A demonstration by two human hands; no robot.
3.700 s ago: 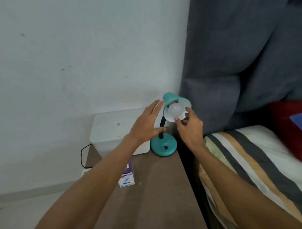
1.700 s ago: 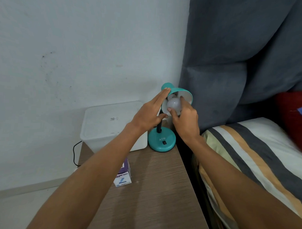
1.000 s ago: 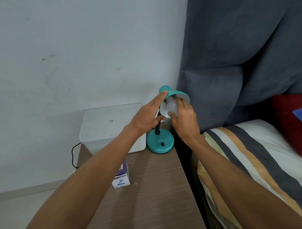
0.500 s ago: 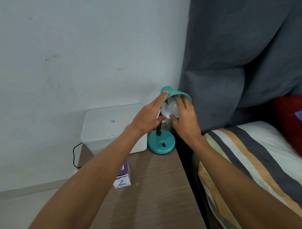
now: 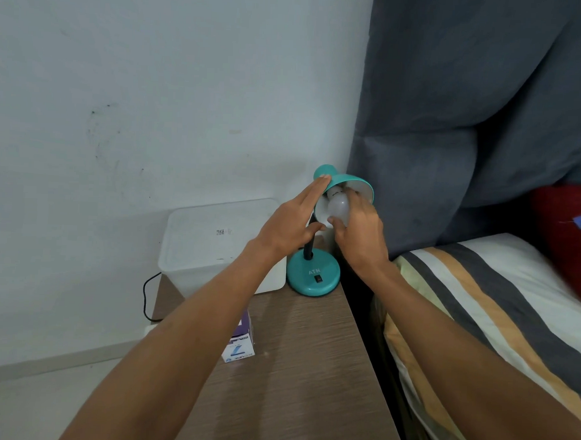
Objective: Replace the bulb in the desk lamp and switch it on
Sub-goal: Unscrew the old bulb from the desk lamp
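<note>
A teal desk lamp (image 5: 313,275) stands at the back right corner of a wooden bedside table (image 5: 297,368). Its shade (image 5: 348,181) tilts toward me, and a black rocker switch (image 5: 318,279) sits on the round base. A white bulb (image 5: 338,206) sits inside the shade, unlit. My right hand (image 5: 359,232) grips the bulb with thumb below and fingers reaching into the shade. My left hand (image 5: 290,224) rests flat against the shade's left rim, fingers extended, thumb under the rim.
A white plastic box (image 5: 216,243) stands left of the lamp against the wall, with a black cable (image 5: 146,297) behind it. A small bulb carton (image 5: 240,344) lies beside my left forearm. A bed with a striped sheet (image 5: 477,308) and grey headboard (image 5: 467,127) borders the table's right edge.
My right hand has shifted its hold on the bulb inside the shade, with fingers moving round it. My left hand has stayed on the shade. The lamp has not moved.
</note>
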